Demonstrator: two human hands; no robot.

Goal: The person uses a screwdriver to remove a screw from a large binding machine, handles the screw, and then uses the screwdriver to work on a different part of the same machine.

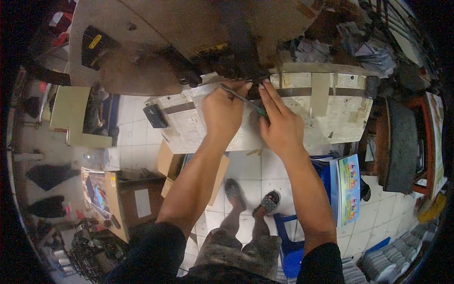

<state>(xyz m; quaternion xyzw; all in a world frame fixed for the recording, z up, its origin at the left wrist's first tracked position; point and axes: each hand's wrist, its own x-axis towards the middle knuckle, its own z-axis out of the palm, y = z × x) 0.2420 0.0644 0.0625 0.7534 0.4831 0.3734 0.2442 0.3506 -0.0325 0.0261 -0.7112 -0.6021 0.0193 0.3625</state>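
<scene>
A pale, scuffed board with a dark band along its upper part stands before me. It sits below a dark machine column. My left hand is closed at the board's upper edge, its thumb and fingertips gathered beside the column's foot. What those fingertips grip is hidden. My right hand lies on the board just to the right, index and middle fingers stretched up to the same edge. A thin grey tool with a green end slants across from my left fingers into the crook of my right thumb.
An open cardboard box and a dark cabinet stand at left. Colourful printed sheets hang at right, above a blue plastic stool. Paper stacks lie at lower right. Crumpled papers lie beyond the board.
</scene>
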